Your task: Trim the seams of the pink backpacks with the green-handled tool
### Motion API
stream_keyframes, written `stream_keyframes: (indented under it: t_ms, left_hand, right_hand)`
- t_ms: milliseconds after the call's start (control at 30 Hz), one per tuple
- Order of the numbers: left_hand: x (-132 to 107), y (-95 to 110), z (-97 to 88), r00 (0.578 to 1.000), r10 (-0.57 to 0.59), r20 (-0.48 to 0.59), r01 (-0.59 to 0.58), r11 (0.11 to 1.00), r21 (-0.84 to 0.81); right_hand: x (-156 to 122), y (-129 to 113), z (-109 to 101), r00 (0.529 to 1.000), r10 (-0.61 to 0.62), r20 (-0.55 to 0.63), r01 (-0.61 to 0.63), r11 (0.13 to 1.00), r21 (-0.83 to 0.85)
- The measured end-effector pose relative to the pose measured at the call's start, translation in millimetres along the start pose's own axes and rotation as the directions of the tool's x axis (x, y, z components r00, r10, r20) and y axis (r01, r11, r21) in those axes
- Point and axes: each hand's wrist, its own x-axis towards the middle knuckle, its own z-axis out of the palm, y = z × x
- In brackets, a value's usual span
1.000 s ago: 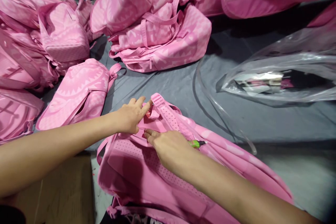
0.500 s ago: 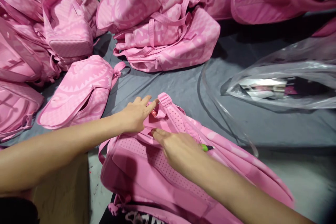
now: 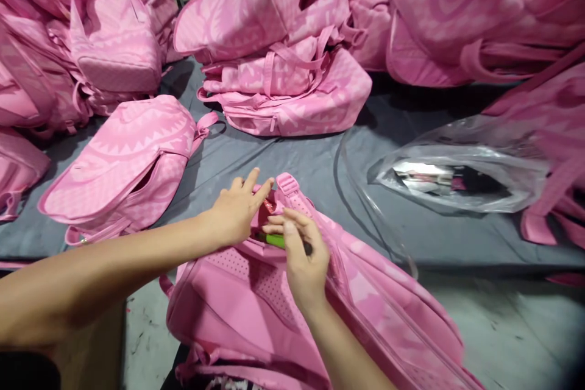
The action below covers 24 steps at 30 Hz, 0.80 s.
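A pink backpack point(image 3: 256, 311) lies back-up in front of me, its perforated panel facing me and a strap point(image 3: 292, 192) at the far end. My left hand point(image 3: 237, 210) presses on its top edge with fingers stretched over a small red piece point(image 3: 266, 207). My right hand point(image 3: 301, 256) is closed on a green marker point(image 3: 274, 240), its green end pointing left toward the left hand, just above the backpack's top.
Several more pink backpacks are piled at the left point(image 3: 114, 42), centre back point(image 3: 292, 91) and right point(image 3: 479, 18). A clear plastic bag point(image 3: 461, 177) with papers inside lies on the grey table cover point(image 3: 311, 158). A brown cardboard box point(image 3: 86, 341) stands at lower left.
My right hand has turned and brought the green marker from its right side to the backpack's top, beside my left hand. The left hand has hardly moved. The view tilted up a little.
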Motion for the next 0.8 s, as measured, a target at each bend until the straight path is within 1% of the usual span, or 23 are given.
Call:
stream_keyframes:
  t_ms: [33,100,167,200,300,433,533,600,700,800]
  left_hand:
    - [0,0,0.8,1.0,-0.005,0.0,0.005,1.0,-0.006]
    - [0,0,1.9,1.0,-0.004,0.007,0.005,1.0,-0.02]
    - [1,0,2.5,1.0,-0.004,0.011,0.004,0.999,-0.033]
    - [1,0,2.7,1.0,-0.002,0.01,0.003,0.999,-0.038]
    - [1,-1,3.6,1.0,0.004,0.004,-0.004,0.999,-0.039]
    - [2,-2,5.5,1.0,0.006,-0.001,-0.006,1.0,-0.029]
    - [4,-1,5.9,1.0,0.003,-0.007,-0.003,1.0,-0.027]
    - [4,-1,5.2,1.0,0.0,0.002,0.0,0.999,-0.033]
    - [3,1,3.5,1.0,-0.006,0.01,0.006,0.999,-0.035]
    - [2,1,1.8,1.0,-0.006,0.007,0.006,1.0,-0.027]
  right_hand:
    - [2,2,-4,0.999,0.016,0.043,-0.014,0.999,-0.03]
    - [3,-1,-16,0.99,-0.017,0.141,0.041,0.986,-0.164]
    - [3,-10,-29,0.965,-0.053,0.257,0.142,0.929,-0.342]
    - [2,-14,-34,0.949,-0.05,0.311,0.184,0.889,-0.418]
    - [4,-23,-42,0.908,0.013,0.418,0.24,0.803,-0.546]
    - [9,-28,-41,0.87,0.051,0.491,0.295,0.744,-0.599]
    - [11,-30,-39,0.858,0.058,0.511,0.357,0.649,-0.672]
    - [10,-29,-38,0.859,0.0,0.513,0.402,0.621,-0.673]
    - [7,-23,-34,0.844,-0.142,0.517,0.479,0.632,-0.609]
    - [5,-19,-32,0.845,-0.185,0.502,0.501,0.601,-0.623]
